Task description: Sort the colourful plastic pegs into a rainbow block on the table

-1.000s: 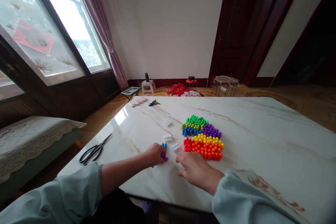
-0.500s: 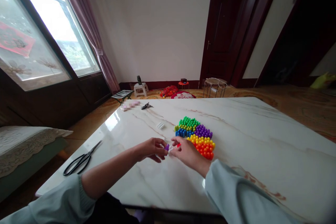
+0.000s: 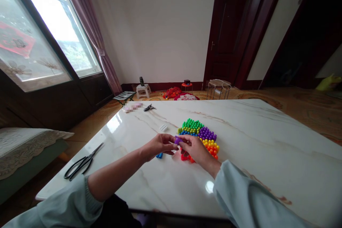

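Both forearms angled inward over marble table [image 3: 267, 156], raised off it. Left hand [image 3: 157, 145] and right hand [image 3: 196, 149] fingertip to fingertip, jointly pinching purple piece [image 3: 177, 140] just in front of multicoloured peg cluster [image 3: 199, 131]. Blue piece [image 3: 159, 155] lying below left hand.

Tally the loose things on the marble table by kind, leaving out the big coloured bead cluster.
Black-handled scissors: 1
Small dark clippers: 1
White plastic piece: 1
Blue plastic piece: 1
Purple plastic piece, pinched between left hand and right hand: 1
Total: 5
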Demonstrator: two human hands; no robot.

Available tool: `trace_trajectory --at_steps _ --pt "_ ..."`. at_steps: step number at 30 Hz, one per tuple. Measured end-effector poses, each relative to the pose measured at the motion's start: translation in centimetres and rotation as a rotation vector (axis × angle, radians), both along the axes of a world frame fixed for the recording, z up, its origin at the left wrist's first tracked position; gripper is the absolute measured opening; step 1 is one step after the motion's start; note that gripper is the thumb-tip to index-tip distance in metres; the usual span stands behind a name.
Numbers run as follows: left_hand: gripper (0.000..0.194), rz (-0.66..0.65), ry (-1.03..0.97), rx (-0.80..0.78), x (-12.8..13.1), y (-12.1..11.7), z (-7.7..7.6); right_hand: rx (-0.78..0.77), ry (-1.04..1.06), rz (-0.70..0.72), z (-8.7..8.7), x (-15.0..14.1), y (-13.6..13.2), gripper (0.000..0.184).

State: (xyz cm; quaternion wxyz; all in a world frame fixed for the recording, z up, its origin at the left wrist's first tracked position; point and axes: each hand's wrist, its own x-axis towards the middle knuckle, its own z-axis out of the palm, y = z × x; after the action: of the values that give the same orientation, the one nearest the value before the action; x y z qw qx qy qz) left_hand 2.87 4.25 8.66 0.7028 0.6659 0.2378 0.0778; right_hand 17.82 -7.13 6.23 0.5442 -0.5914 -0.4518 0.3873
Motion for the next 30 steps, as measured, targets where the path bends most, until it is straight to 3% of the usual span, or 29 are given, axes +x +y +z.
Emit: trace_trajectory --at_steps 5,9,13,16,19,21,30 --pt "0.044 -0.019 -0.019 0.021 0.1 0.0 -0.4 0.051 -0.009 -0.069 -0.4 0.3 0.4 0.030" --pt "0.042 -0.037 -0.001 0.040 0.2 -0.1 -0.4 0.130 -0.063 -0.213 -0.3 2.1 0.6 0.026" --pt "0.042 -0.020 0.020 0.064 0.2 0.0 -0.5 0.205 -0.424 -0.518 -0.5 7.4 -0.3 0.019" --pt "0.044 0.028 0.046 0.066 0.3 0.3 -0.6 0.039 -0.772 -0.693 -1.4 12.0 -1.5 0.010" --pt "0.046 0.067 0.062 0.055 0.4 0.4 -0.7 -0.285 -0.968 -0.671 -2.7 14.7 -2.5 0.008" --pt "0.047 0.072 0.068 0.056 0.5 0.3 -0.8 -0.391 -1.002 -0.617 -3.5 15.2 -2.9 0.010" --pt "0.048 0.060 0.110 0.092 0.6 0.3 -1.2 -0.477 -1.001 -0.530 -4.2 14.1 -2.2 0.018"
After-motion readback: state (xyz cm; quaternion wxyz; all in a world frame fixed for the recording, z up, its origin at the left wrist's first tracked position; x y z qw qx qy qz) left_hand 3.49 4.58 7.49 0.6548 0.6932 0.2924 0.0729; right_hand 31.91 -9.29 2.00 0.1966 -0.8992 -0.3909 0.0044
